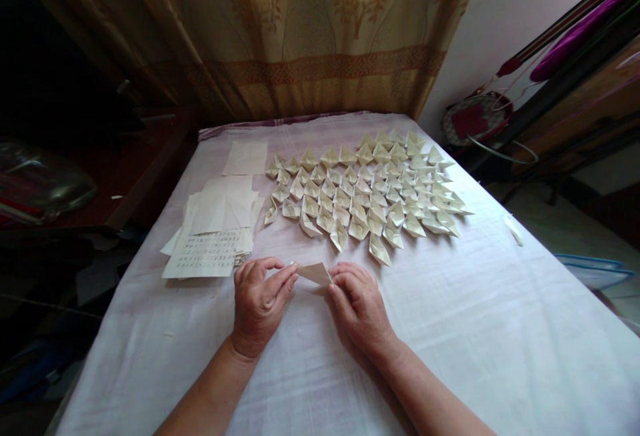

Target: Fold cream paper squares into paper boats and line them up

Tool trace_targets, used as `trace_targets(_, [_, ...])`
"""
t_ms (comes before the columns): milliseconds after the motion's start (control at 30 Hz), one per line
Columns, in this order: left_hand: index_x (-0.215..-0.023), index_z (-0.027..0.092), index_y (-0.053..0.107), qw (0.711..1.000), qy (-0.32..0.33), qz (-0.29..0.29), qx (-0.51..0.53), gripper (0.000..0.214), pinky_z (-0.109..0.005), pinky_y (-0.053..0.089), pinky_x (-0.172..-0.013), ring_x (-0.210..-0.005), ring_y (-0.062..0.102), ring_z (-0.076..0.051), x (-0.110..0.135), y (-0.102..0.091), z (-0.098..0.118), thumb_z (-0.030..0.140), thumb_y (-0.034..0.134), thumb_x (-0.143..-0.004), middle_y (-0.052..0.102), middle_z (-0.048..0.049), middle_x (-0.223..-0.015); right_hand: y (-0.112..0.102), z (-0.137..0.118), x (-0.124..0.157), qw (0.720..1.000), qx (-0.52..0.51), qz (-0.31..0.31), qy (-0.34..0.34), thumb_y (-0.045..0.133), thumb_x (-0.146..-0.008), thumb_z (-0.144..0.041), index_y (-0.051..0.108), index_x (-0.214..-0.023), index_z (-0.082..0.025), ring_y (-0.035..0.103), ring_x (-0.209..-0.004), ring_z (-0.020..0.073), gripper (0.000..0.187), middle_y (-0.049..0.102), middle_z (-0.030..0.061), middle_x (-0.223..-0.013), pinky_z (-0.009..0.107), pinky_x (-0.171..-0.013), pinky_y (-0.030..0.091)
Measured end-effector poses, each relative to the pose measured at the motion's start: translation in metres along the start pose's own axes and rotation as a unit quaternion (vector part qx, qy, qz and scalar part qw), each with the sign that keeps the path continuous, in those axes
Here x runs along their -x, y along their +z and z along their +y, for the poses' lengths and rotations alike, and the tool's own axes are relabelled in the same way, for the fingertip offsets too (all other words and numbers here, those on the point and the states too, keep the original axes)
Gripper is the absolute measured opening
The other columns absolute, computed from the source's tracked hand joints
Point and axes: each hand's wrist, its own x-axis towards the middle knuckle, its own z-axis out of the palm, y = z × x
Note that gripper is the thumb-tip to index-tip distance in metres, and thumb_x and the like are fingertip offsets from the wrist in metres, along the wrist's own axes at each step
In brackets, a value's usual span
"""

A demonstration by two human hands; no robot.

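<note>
Between my two hands is a small piece of folded paper (315, 273), cream-coloured and pointed in outline. My left hand (261, 299) pinches its left corner between thumb and fingertips. On the other side, my right hand (361, 303) grips the right edge, thumb below and fingers curled above. Just beyond my hands, many folded paper boats (357, 203) stand close together in rough rows. Left of them lies a stack of paper sheets (203, 263), the lower ones bearing handwritten or printed marks.
A white cloth (450, 356) covers the table. One more blank sheet (245, 157) lies behind the stack. A white scrap (513, 230) rests near the right edge. Behind hangs a gold patterned curtain (320, 29). A bag (477, 117) hangs at the right, and a dark red table (145, 176) adjoins on the left.
</note>
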Motion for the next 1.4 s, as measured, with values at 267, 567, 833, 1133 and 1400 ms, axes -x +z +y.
trace_targets(267, [-0.091, 0.022, 0.072, 0.993, -0.079, -0.031, 0.077, 0.010, -0.036, 0.048, -0.081, -0.085, 0.062, -0.021, 0.005, 0.009, 0.000, 0.029, 0.066, -0.089, 0.066, -0.0039, -0.090, 0.000, 0.003, 0.001, 1.000, -0.002, -0.005, -0.019, 0.053, -0.092, -0.020, 0.060, -0.082, -0.023, 0.062, -0.102, 0.0231, 0.013, 0.071, 0.0063, -0.099, 0.042, -0.092, 0.044])
trace_targets(567, [-0.078, 0.024, 0.069, 0.979, -0.115, -0.135, 0.100, 0.007, -0.039, 0.046, -0.088, -0.096, 0.064, -0.022, 0.010, 0.007, -0.007, 0.021, 0.066, -0.084, 0.070, -0.0028, -0.101, -0.001, 0.001, 0.000, 1.000, 0.016, -0.017, -0.016, 0.053, -0.092, -0.020, 0.062, -0.083, -0.023, 0.061, -0.106, 0.0246, 0.013, 0.071, 0.0063, -0.099, 0.044, -0.095, 0.044])
trace_targets(833, [-0.076, 0.025, 0.066, 0.979, -0.081, -0.183, 0.039, 0.009, -0.048, 0.037, -0.100, -0.109, 0.059, -0.027, 0.024, -0.008, -0.001, 0.021, 0.064, -0.085, 0.070, -0.0042, -0.106, 0.001, -0.006, 0.003, 0.995, 0.088, -0.055, 0.002, 0.059, -0.084, -0.020, 0.066, -0.070, -0.023, 0.051, -0.123, 0.0306, 0.015, 0.070, 0.0078, -0.111, 0.051, -0.102, 0.038])
trace_targets(1133, [-0.082, 0.022, 0.062, 0.979, -0.076, -0.190, -0.005, 0.015, -0.052, 0.034, -0.103, -0.112, 0.057, -0.028, 0.025, -0.004, 0.009, 0.022, 0.052, -0.093, 0.067, -0.0081, -0.112, 0.004, -0.005, 0.003, 0.993, 0.106, -0.057, 0.013, 0.060, -0.083, -0.019, 0.065, -0.071, -0.022, 0.050, -0.125, 0.0319, 0.014, 0.069, 0.0093, -0.117, 0.052, -0.103, 0.038])
trace_targets(1400, [-0.083, 0.021, 0.061, 0.981, -0.056, -0.182, -0.043, 0.014, -0.054, 0.035, -0.105, -0.113, 0.056, -0.030, 0.026, 0.001, 0.015, 0.019, 0.050, -0.091, 0.066, -0.0110, -0.113, 0.003, -0.003, 0.004, 0.992, 0.116, -0.051, 0.008, 0.061, -0.082, -0.020, 0.064, -0.075, -0.022, 0.051, -0.124, 0.0320, 0.008, 0.067, 0.0105, -0.120, 0.053, -0.103, 0.038])
